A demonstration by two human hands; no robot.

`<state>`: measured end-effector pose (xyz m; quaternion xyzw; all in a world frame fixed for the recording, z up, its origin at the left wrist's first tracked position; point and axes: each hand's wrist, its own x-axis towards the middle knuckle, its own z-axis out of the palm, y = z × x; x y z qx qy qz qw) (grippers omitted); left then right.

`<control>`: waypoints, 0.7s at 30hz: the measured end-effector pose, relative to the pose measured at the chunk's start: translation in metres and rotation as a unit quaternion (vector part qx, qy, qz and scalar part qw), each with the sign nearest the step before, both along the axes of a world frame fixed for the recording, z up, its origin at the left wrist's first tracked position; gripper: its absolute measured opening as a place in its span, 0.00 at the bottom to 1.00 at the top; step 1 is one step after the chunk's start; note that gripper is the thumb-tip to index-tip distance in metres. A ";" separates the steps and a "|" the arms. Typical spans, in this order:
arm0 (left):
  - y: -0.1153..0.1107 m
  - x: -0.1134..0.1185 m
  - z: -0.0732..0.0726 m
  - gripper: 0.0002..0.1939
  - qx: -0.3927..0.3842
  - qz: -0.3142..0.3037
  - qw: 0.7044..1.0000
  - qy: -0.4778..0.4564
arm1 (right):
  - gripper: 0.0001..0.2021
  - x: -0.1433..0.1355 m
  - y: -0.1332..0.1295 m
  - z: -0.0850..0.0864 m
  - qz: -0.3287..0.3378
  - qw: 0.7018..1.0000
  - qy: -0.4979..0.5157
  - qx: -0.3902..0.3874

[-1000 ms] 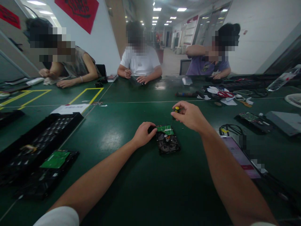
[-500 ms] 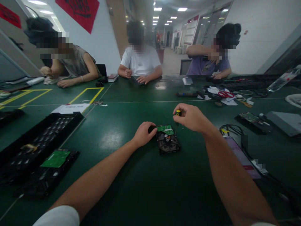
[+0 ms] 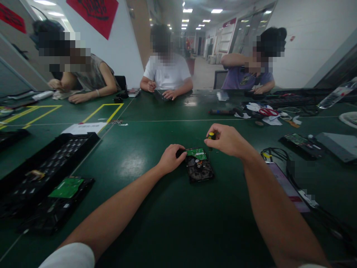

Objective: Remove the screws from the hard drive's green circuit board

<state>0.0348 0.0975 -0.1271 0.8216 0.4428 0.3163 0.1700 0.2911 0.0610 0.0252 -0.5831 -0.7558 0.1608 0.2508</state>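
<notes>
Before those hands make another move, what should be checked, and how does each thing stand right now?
1. Hard drive lying flat on the green table: ok.
2. Circuit board facing up: ok, it shows at the far end of the drive.
3. Left hand on the drive: ok, thumb and fingers at its far left corner; how firmly, cannot tell.
4. Yellow-and-black screwdriver in the right hand, roughly upright: ok.
5. Where the screwdriver's tip sits: cannot tell, too small to make out near the drive's right edge.
6. Smartphone apart from the drive: ok, it lies off to the right.
</notes>
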 end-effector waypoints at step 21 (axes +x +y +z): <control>-0.001 0.000 0.001 0.12 -0.006 0.004 1.000 -0.001 | 0.15 0.001 -0.005 0.009 0.070 0.992 -0.045 -0.097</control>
